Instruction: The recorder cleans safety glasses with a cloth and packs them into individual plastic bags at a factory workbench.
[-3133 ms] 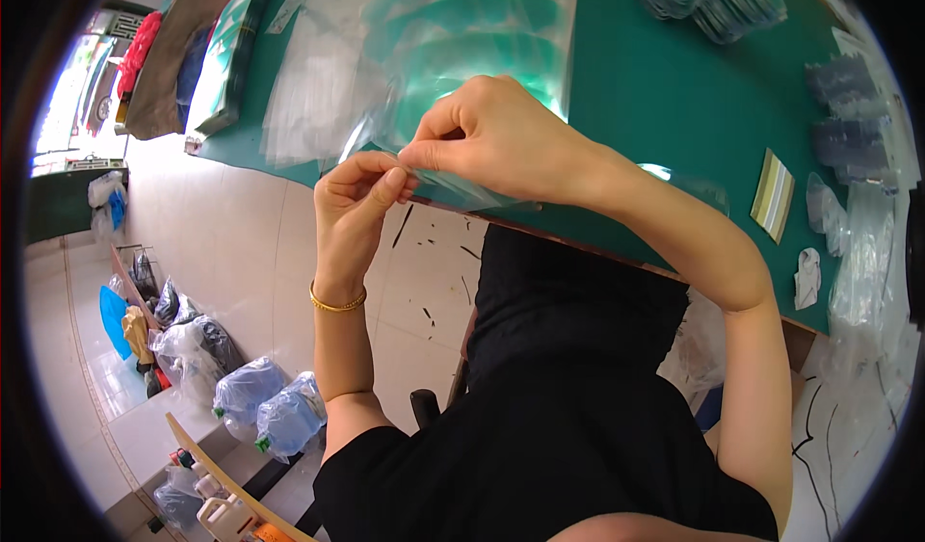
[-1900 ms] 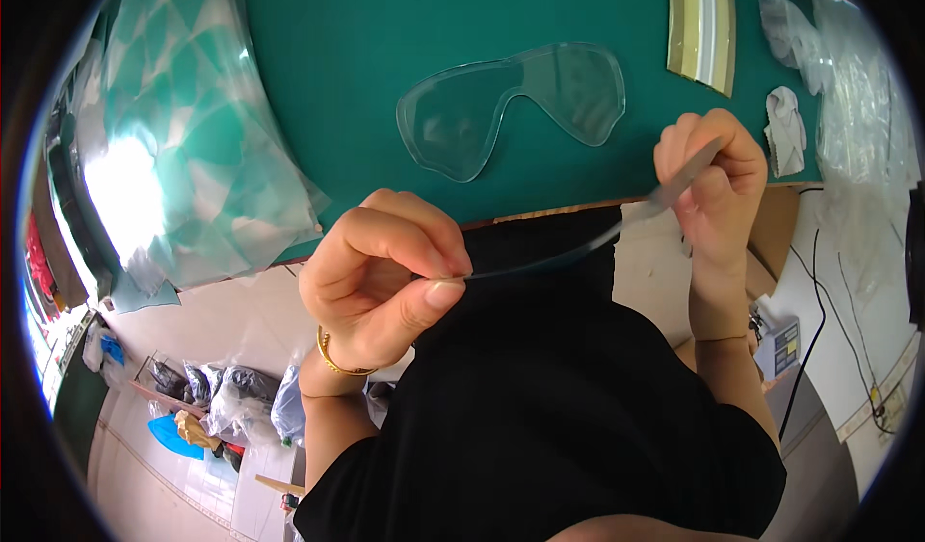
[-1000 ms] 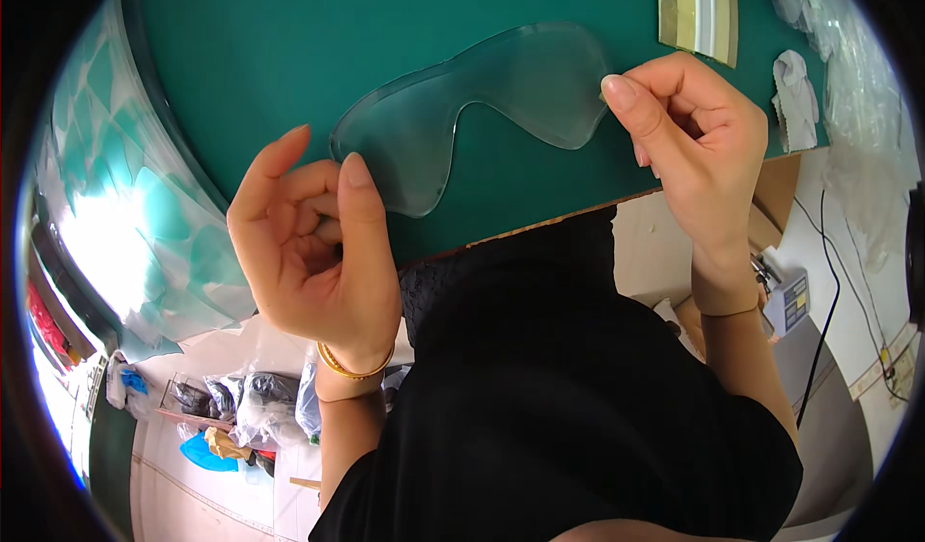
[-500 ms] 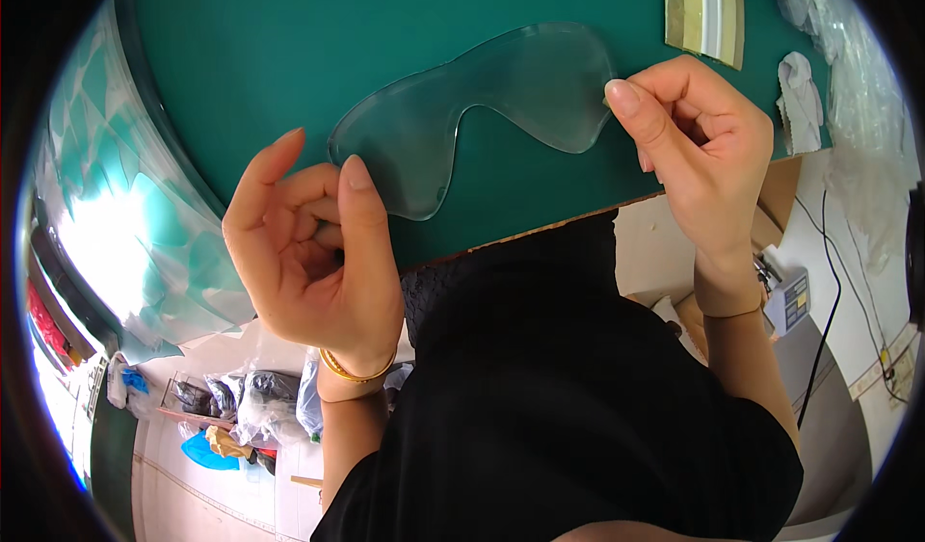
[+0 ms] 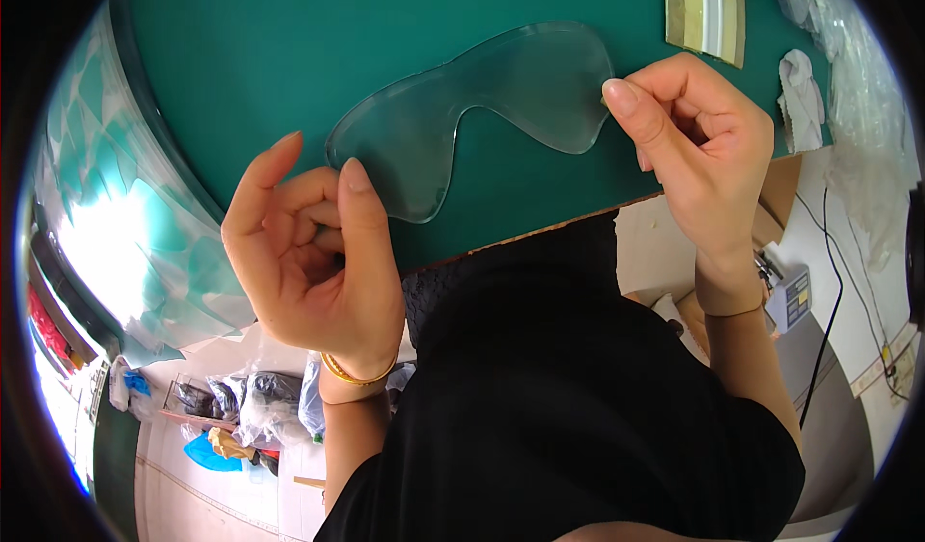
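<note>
A clear, see-through goggle lens (image 5: 520, 75) with a nose notch in its lower edge is held up over a green tabletop (image 5: 279, 41). It tilts, its right end higher than its left. My left hand (image 5: 318, 243) has the left end between thumb and bent fingers, while its index finger sticks up free. At the other end, my right hand (image 5: 699, 142) pinches the lens's right tip between thumb and index finger, the remaining fingers curled in.
A yellowish strip with a white band (image 5: 708, 12) lies at the far right of the table. Near it are a crumpled white cloth (image 5: 800, 99) and clear plastic film (image 5: 862, 128). Clear sheeting (image 5: 145, 224) stands at the left. Bagged items (image 5: 270, 407) sit below left.
Almost nothing differs. The lens's left end and my left hand have shifted very slightly to the left; both hands keep their hold.
</note>
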The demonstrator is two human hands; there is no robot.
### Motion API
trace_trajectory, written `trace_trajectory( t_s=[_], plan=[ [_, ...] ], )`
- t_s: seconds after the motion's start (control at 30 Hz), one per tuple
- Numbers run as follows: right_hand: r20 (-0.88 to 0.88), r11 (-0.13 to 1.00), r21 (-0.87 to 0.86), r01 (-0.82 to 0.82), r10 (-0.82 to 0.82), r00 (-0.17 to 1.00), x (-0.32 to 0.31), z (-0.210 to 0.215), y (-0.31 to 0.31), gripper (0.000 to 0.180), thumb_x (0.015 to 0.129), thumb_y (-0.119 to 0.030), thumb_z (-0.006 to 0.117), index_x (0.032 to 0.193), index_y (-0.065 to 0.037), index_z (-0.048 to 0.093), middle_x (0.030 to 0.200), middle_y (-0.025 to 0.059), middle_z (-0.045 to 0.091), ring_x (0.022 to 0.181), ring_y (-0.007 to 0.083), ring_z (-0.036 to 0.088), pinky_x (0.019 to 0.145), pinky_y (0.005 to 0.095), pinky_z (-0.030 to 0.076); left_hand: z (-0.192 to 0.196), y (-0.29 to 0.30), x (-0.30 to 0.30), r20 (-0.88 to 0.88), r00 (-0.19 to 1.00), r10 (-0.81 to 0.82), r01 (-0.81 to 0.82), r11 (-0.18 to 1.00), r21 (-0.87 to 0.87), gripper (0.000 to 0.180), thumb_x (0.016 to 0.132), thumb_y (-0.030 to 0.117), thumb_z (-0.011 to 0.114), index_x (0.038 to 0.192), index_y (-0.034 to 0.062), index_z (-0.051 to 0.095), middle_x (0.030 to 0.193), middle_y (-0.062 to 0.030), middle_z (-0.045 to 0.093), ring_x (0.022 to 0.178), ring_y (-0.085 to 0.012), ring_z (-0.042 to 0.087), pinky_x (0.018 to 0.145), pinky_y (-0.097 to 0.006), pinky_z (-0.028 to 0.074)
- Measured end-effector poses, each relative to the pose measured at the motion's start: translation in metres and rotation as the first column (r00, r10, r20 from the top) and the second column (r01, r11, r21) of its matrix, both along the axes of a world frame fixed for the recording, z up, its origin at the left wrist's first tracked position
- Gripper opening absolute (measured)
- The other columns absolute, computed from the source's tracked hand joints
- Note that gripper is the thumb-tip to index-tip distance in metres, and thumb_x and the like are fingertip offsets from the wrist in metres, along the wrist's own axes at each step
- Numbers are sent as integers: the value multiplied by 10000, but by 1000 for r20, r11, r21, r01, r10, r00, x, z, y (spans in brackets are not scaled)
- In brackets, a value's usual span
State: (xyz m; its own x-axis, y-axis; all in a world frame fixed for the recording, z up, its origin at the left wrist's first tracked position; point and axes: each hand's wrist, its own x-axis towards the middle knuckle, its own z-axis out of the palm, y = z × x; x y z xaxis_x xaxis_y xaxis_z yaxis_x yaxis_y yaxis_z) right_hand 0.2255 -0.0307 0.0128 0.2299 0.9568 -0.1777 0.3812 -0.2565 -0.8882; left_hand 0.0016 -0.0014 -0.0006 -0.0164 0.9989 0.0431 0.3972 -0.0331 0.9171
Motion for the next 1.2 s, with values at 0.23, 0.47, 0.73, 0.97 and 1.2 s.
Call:
trace_trajectory(
  t_s=[0.23, 0.47, 0.73, 0.97, 1.2],
  plan=[
    [88, 997, -75, 27, -21, 996, 2, 10, 0, 146, 900, -98, 716, 808, -12, 642, 624, -48, 557, 528, -4, 442, 473, 171, 296, -1, 1, 7, 9, 1000, -19, 19, 1000, 6, 364, 874, -84, 663, 1209, -45, 527, 771, -49, 618, 557, -14, 496, 479, -127, 344],
    [666, 920, 379, 104, -349, 659, 46, 9, 22, 328, 862, -253, 746, 923, 8, 557, 602, 38, 559, 502, 168, 522, 507, 294, 423, -2, -4, 4, -42, 999, 27, -27, 1000, 13, 311, 890, -59, 651, 1186, -32, 556, 787, -48, 614, 565, -23, 474, 472, -141, 342],
    [258, 970, 87, 228, -243, 935, 37, 40, 34, 625, 821, -226, 779, 1251, 85, 449, 1108, 254, 632, 1015, 329, 644, 882, 378, 496, 1, -2, 8, 11, 1000, 28, -28, 1000, 5, 314, 900, -57, 637, 1201, -40, 547, 794, -48, 610, 594, -26, 485, 527, -141, 378],
    [527, 989, 129, -72, -7, 850, -32, 30, 11, 377, 776, -133, 733, 1020, 40, 503, 662, 219, 643, 583, 381, 656, 522, 425, 525, 0, -2, 5, 20, 1000, 10, -10, 1000, -5, 312, 910, -44, 636, 1207, -39, 541, 808, -48, 601, 620, -28, 490, 540, -140, 384],
    [730, 992, 102, -78, -21, 683, -19, 40, 8, 322, 800, -101, 687, 951, 71, 461, 591, 193, 617, 532, 362, 644, 480, 439, 501, 2, -4, 3, 1, 1000, -1, 1, 1000, 21, 302, 908, -33, 643, 1196, -36, 552, 790, -49, 610, 611, -32, 494, 554, -151, 391]
  ],
)
